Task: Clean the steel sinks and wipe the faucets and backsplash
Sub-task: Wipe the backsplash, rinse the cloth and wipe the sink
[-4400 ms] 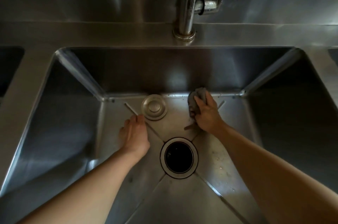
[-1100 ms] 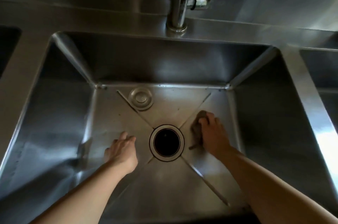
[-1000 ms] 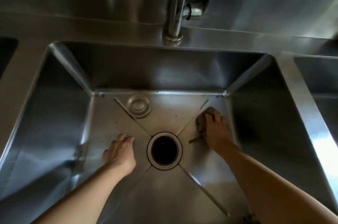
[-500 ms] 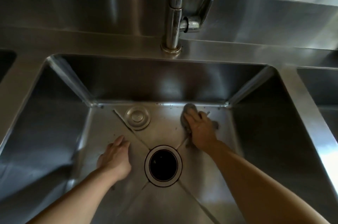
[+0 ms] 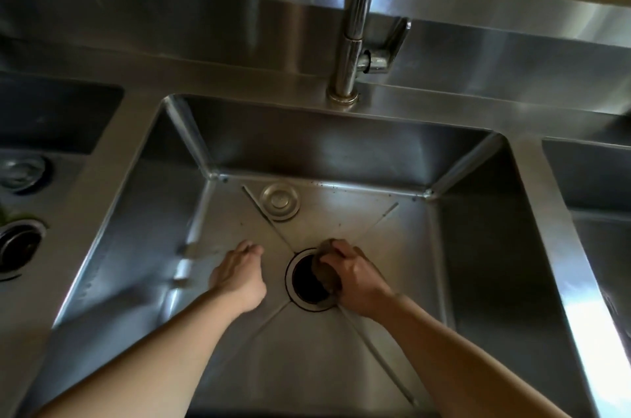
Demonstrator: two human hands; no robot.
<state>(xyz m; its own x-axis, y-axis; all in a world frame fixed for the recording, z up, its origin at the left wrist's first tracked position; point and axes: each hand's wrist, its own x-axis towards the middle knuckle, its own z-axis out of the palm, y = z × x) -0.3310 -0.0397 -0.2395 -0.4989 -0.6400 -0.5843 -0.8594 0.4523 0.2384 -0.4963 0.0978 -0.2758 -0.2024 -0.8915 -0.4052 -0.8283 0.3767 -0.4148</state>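
Observation:
I look down into the middle steel sink (image 5: 478, 247). My right hand (image 5: 355, 277) grips a dark scrubbing pad (image 5: 324, 272) and holds it against the right rim of the round drain hole (image 5: 307, 281). My left hand (image 5: 239, 274) rests flat on the sink floor just left of the drain, fingers relaxed and holding nothing. A loose round drain stopper (image 5: 280, 200) lies on the floor near the back wall. The chrome faucet (image 5: 351, 42) rises from the deck behind the sink, its lever on the right, in front of the steel backsplash (image 5: 170, 18).
A second sink (image 5: 51, 110) lies to the left, with a drain (image 5: 17, 243), a stopper (image 5: 24, 171) and a bit of green scrap. A third sink (image 5: 601, 195) lies to the right. Dark specks dot the back seam of the middle sink.
My right hand has dragged the pad from the back of the sink floor toward me onto the drain rim. The left hand has stayed beside the drain. My view has tilted up.

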